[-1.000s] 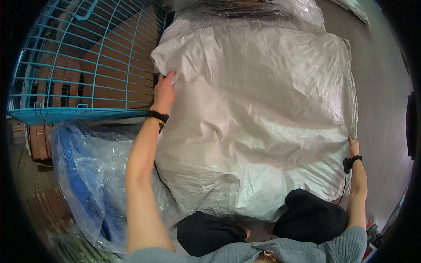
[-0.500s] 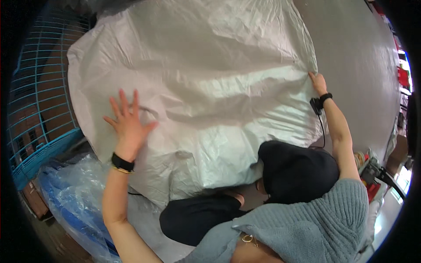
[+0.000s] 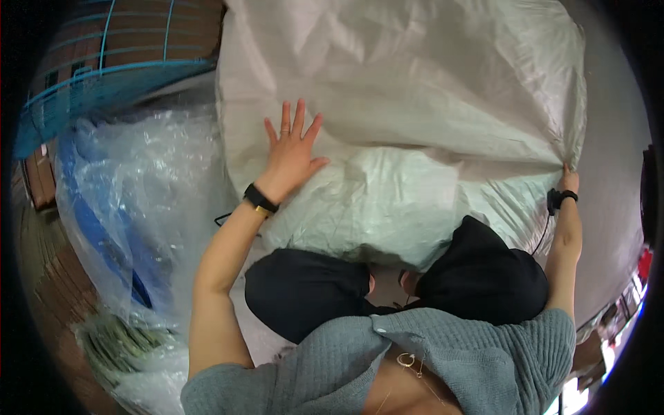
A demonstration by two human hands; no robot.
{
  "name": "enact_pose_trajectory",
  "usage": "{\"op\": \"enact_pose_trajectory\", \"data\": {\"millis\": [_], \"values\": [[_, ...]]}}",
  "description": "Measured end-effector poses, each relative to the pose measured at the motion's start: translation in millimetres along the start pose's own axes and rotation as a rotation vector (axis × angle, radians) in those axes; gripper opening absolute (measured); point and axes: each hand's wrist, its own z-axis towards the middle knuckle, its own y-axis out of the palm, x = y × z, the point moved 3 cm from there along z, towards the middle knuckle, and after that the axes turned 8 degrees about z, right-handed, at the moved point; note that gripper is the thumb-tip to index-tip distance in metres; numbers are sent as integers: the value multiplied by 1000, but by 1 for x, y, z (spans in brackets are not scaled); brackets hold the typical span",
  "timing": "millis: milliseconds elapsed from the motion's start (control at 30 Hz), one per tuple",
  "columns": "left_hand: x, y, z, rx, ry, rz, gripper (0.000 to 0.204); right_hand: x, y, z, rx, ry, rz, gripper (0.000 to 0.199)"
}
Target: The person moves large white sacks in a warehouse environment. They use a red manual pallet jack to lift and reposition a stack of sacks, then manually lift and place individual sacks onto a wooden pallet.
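A large, wrinkled white woven plastic sheet point(image 3: 415, 90) spreads across the floor in front of my bent knees; whether it is a sack I cannot tell. My left hand point(image 3: 292, 155) lies flat on its left part with the fingers spread. At the sheet's right edge my right hand point(image 3: 569, 181) is closed on a bunched bit of the material, and taut folds run from it across the sheet. Dark bands circle both my wrists, and a small black device with a thin cable hangs by the right one.
To the left, clear plastic wrapping point(image 3: 166, 166) covers something blue. A blue wire cage point(image 3: 131, 72) stands at the far left. Stacked flat cardboard point(image 3: 52, 277) lies along the left, near a plastic-wrapped greenish bundle point(image 3: 131, 342). Grey floor point(image 3: 612, 138) runs along the right.
The view has swung left, so the sheet and hands appear further right. My left palm now lies pressed on the sheet, and the folds toward my right hand look tighter.
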Motion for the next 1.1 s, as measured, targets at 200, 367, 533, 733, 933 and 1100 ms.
{"op": "enact_pose_trajectory", "data": {"millis": [200, 367, 533, 733, 933, 1100], "values": [[-5, 53, -84, -268, -123, -59, 116, -24, -2, -1, -1, -46, -53, 45], [7, 83, -70, -323, -150, 0, 117, 9, -2, 17, 31, -95, -147, 44], [23, 48, -95, -232, -180, -57, 117, -9, 0, -5, 256, 103, -32, 94], [14, 66, -99, -285, -162, 35, 121, -66, 16, -80, 103, -492, -22, 102], [7, 73, -86, -487, -153, 74, 113, -77, 41, -60, -144, -357, 75, 106], [8, -56, -38, -288, 112, -564, 95, -78, 32, -72, -175, -365, 20, 107]]}}
